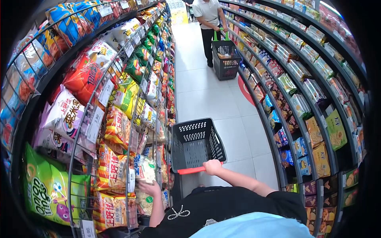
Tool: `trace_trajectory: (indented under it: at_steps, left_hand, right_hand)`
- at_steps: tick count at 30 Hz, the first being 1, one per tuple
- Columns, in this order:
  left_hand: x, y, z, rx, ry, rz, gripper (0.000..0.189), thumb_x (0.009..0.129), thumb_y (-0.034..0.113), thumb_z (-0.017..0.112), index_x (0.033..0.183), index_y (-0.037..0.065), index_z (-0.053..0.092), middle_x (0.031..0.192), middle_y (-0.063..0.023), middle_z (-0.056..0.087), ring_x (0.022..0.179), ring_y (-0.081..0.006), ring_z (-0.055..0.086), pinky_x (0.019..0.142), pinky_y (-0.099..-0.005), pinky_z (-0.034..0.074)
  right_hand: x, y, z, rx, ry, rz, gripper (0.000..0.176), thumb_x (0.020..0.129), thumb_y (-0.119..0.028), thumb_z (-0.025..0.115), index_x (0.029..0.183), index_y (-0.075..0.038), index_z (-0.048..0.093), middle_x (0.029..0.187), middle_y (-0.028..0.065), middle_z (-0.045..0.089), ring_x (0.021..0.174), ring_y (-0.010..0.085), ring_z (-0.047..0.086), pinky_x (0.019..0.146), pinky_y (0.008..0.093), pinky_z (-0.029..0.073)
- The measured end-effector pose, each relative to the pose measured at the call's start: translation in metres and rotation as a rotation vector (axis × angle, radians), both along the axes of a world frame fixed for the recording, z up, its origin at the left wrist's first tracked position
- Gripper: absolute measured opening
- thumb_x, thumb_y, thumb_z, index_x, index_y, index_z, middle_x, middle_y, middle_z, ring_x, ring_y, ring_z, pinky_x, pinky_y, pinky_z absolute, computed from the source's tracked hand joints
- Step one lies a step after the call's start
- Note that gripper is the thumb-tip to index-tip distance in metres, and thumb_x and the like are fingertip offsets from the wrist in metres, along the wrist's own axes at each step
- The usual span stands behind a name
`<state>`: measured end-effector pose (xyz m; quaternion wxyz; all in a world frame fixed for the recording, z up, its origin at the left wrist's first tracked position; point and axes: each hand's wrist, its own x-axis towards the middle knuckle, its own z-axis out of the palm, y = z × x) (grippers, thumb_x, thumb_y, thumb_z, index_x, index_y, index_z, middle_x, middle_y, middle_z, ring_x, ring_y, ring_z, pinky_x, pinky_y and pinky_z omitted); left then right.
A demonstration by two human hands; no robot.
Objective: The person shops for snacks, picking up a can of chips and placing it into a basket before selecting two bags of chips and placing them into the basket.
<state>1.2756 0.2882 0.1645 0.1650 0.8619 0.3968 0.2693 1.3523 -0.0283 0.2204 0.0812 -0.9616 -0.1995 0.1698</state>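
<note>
While my right hand (213, 167) closes firmly around the red handle (192, 170) of a black perforated shopping basket (175, 148), the fingers of my left hand (150, 189) are open and loosely spread at the lower part of a clear-and-blue snack bag (145, 168) on the shelf to my left; whether they press on it or only hover just in front, I cannot tell. The basket sits ahead of me in the aisle, close to that same shelf, its slotted floor in view. Just left of my open hand, red-and-yellow snack bags (112, 166) stand stacked behind a wire rack (71, 166), and further left a green onion rings bag (55, 194) leans beneath pale purple bags (63, 115). A price tag reading 3.90 (95, 123) hangs on the wires above. Below me, a beaded bow (178, 213) shows on my black top (234, 200), with light blue fabric (254, 227) beside it. Across the aisle, curved shelves (295, 166) carry rows of packets. Farther along the pale tiled floor (198, 89), a person in a white shirt (205, 12) holds a dark basket (225, 65) by its green handles (216, 35).
</note>
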Motion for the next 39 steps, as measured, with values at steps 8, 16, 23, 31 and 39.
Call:
trace_trajectory:
  at_steps: [8,16,23,31,39]
  left_hand:
    - [0.026,0.083,-0.058,-0.400,0.043,0.285,0.071,0.054,0.045,0.072,0.100,-0.004,0.050,0.100,-0.0210,0.054,0.099,-0.0377,0.049,0.089,-0.0495,0.035]
    - [0.042,0.096,-0.043,-0.876,-0.247,0.121,0.068,0.059,0.040,0.071,0.107,-0.001,0.044,0.105,-0.0182,0.051,0.101,-0.0355,0.048,0.089,-0.0496,0.035]
    - [0.046,0.100,-0.027,-1.177,-0.387,0.107,0.067,0.063,0.035,0.070,0.113,0.003,0.038,0.110,-0.0157,0.049,0.103,-0.0335,0.047,0.089,-0.0497,0.036]
    - [0.044,0.098,-0.024,-1.320,-0.452,0.117,0.067,0.069,0.029,0.069,0.120,0.006,0.033,0.116,-0.0128,0.045,0.105,-0.0313,0.047,0.089,-0.0498,0.037]
    - [0.035,0.094,-0.016,-1.389,-0.495,0.137,0.069,0.074,0.024,0.068,0.127,0.010,0.027,0.121,-0.0100,0.042,0.107,-0.0291,0.046,0.088,-0.0499,0.038]
  right_hand:
    - [0.030,0.000,-0.018,-0.005,-0.073,-0.016,0.017,0.067,-0.023,0.056,0.075,-0.009,0.061,0.068,0.0129,0.062,0.065,0.0288,0.062,0.058,0.0409,0.050]
    - [0.041,0.005,-0.007,-0.041,-0.088,-0.037,0.017,0.069,-0.028,0.058,0.077,-0.014,0.061,0.066,0.0124,0.061,0.065,0.0303,0.061,0.060,0.0419,0.049]
    - [0.045,0.003,-0.006,-0.029,-0.131,0.051,0.017,0.070,-0.028,0.055,0.071,-0.011,0.056,0.064,0.0115,0.060,0.062,0.0296,0.061,0.056,0.0418,0.049]
    - [0.048,0.003,0.002,-0.068,-0.093,0.049,0.017,0.071,-0.026,0.053,0.072,-0.010,0.057,0.067,0.0121,0.061,0.065,0.0304,0.061,0.059,0.0417,0.049]
    - [0.057,-0.001,-0.006,-0.065,-0.094,0.039,0.019,0.073,-0.028,0.051,0.072,-0.010,0.058,0.066,0.0123,0.061,0.064,0.0306,0.061,0.058,0.0423,0.049]
